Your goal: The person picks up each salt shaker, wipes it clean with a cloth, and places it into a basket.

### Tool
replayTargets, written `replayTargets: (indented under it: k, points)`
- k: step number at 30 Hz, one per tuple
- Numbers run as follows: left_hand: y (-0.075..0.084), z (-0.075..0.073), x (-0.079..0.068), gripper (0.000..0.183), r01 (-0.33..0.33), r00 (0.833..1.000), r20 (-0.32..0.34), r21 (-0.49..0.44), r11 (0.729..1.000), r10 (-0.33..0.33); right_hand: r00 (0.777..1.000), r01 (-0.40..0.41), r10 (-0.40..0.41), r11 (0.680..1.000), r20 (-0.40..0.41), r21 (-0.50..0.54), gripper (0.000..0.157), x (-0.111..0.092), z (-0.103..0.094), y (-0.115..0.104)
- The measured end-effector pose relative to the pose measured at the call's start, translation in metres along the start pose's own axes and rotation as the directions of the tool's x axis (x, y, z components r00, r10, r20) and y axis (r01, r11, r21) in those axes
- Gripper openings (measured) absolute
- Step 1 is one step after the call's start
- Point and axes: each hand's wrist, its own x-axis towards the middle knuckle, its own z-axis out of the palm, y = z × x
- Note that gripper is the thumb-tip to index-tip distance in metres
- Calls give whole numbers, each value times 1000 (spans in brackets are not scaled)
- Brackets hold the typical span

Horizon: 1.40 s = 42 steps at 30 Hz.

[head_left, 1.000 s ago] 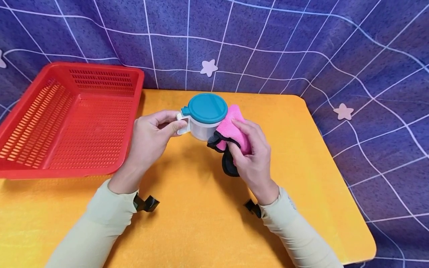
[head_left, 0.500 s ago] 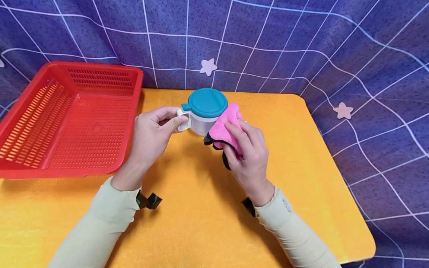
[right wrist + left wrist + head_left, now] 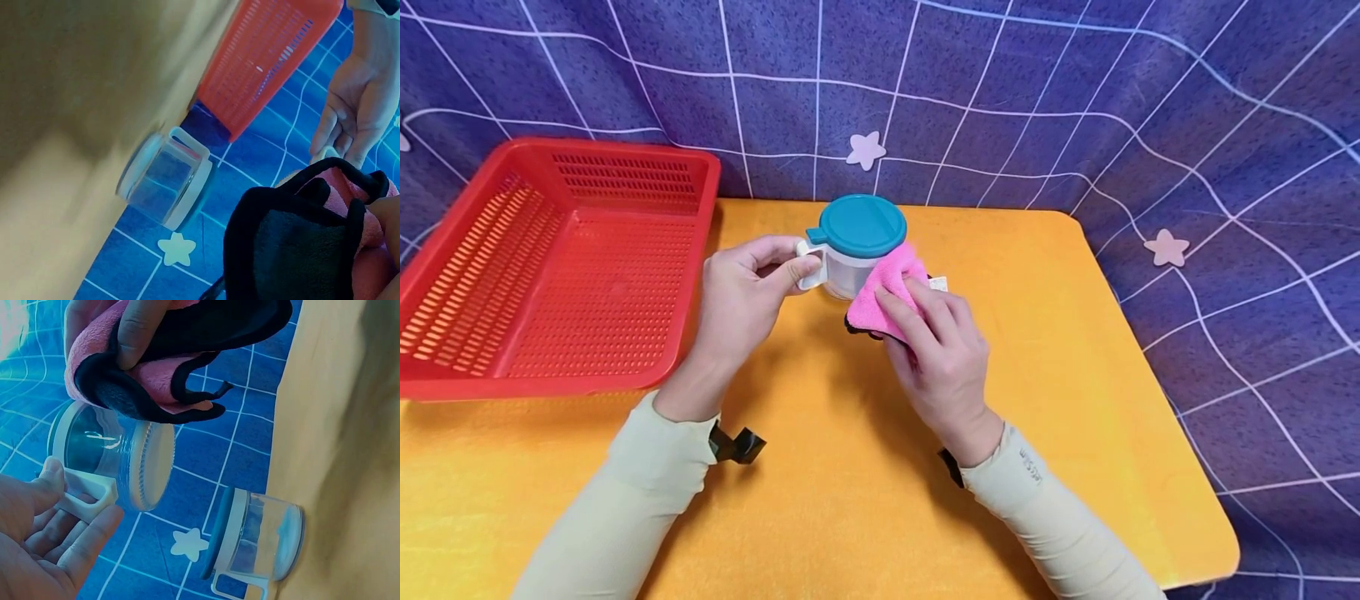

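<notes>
My left hand (image 3: 747,308) pinches the white handle (image 3: 87,492) of a clear jar (image 3: 844,275) with a round teal lid (image 3: 862,225). The jar is held up off the table. In my right hand (image 3: 942,358) is a bunched pink cloth (image 3: 887,292) with black edging, its dark underside showing in the right wrist view. The cloth lies against the jar's right side, just under the lid, and covers part of the wall. A second lidded clear jar (image 3: 265,534) with a handle stands upright on the table in both wrist views; the head view hides it.
A red perforated basket (image 3: 696,275) sits on the left of the orange table (image 3: 1075,400). A blue gridded curtain (image 3: 1000,75) with pale stars hangs behind the table and along its right side.
My right hand has moved left with the cloth, across the front of the jar's right side. The jar has risen slightly in the head view, with the left hand still on its handle.
</notes>
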Motion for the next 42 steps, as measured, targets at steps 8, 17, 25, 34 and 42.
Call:
replayTargets:
  k: [8, 17, 25, 34, 42]
  points:
    - [-1, 1, 1, 26, -9, 1000, -6, 10, 1000, 9, 996, 50, -47, 998, 73, -29, 38, -2, 0, -3]
    - [-1, 2, 1, 27, -7, 1000, -9, 27, 1000, 7, 991, 117, -113, 992, 75, -46, 36, -5, 8, -4]
    - [1, 2, 0, 28, -12, 1000, -14, 60, 998, 13, 985, 144, -138, 988, 107, -51, 37, -10, 12, -4]
    - [1, 3, 0, 26, -30, 999, -13, 70, 997, 31, 989, 125, -122, 992, 82, -36, 36, -8, 12, -4]
    - [4, 7, 0, 24, -89, 994, -52, 83, 993, 94, 996, 84, -84, 996, 20, -32, 35, 4, 13, -5]
